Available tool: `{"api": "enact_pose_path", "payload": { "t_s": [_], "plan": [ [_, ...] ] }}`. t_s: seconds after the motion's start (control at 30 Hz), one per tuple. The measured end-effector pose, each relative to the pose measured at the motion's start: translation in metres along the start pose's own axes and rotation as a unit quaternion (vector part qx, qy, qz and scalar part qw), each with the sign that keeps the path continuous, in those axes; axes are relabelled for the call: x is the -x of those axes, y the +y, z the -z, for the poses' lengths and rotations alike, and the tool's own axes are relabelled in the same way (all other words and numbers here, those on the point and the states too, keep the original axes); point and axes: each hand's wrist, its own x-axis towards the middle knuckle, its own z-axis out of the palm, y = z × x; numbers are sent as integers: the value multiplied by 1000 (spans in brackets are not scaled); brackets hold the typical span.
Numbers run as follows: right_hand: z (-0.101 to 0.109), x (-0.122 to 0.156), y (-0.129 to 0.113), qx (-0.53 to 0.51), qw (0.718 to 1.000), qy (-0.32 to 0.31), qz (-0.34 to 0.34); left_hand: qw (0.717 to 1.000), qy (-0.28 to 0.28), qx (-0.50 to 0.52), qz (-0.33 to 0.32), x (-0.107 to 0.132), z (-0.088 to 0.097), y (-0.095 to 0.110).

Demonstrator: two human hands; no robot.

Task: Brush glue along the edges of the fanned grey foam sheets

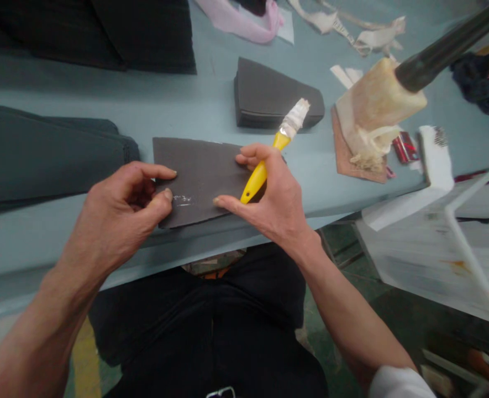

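Note:
A dark grey flat piece, with a few whitish smears near its lower left, lies at the table's front edge. My left hand grips its left end, thumb and index finger on the surface and the other fingers curled. In my right hand is a paintbrush with a yellow handle, its white-caked bristles pointing up and away. The thumb and fingertips of that same hand also touch the right part of the grey piece. Just beyond lies a stack of similar dark grey pieces.
Dark cloth piles and black fabric lie to the left. A glue-crusted container with a dark handle stands at right on a brown board, near a red can-like object. Pink cloth and pale strips lie at the back.

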Motion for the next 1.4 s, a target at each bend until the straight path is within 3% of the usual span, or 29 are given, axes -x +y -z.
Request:
{"api": "enact_pose_path", "payload": {
  "t_s": [0.17, 0.3, 0.43, 0.63, 0.8, 1.0, 1.1, 1.2, 1.3, 1.4],
  "plan": [
    [-11, -4, 10, -77, 994, 60, -42, 1000, 0, 5, -6, -1, -1, -1],
    [-19, -8, 11, -13, 996, 86, -32, 1000, 1, 3, -10, -1, 0, -1],
    [-16, -11, 7, 76, 995, 58, -24, 1000, 2, -5, -11, 0, 0, -2],
    [-2, -2, -8, 116, 993, -9, 19, 1000, 6, -3, -19, 0, 1, -2],
    [9, 3, -13, 67, 997, -34, -1, 1000, 7, 0, -15, 0, 0, -2],
    [1, -9, -1, 26, 998, 2, -53, 1000, 5, -2, -15, 0, -1, 0],
    [-3, -9, -2, 77, 996, 13, -32, 1000, 1, 0, -15, 0, -1, -1],
    [1, -3, -5, 114, 993, -14, 11, 1000, 6, -4, -14, 0, 0, -1],
    [9, 3, -4, 89, 994, -47, 43, 1000, 12, -4, -17, 0, 0, 0],
    [13, 5, 0, 26, 998, -42, 24, 1000, 12, -3, -13, 0, 0, 2]
  ]
}}
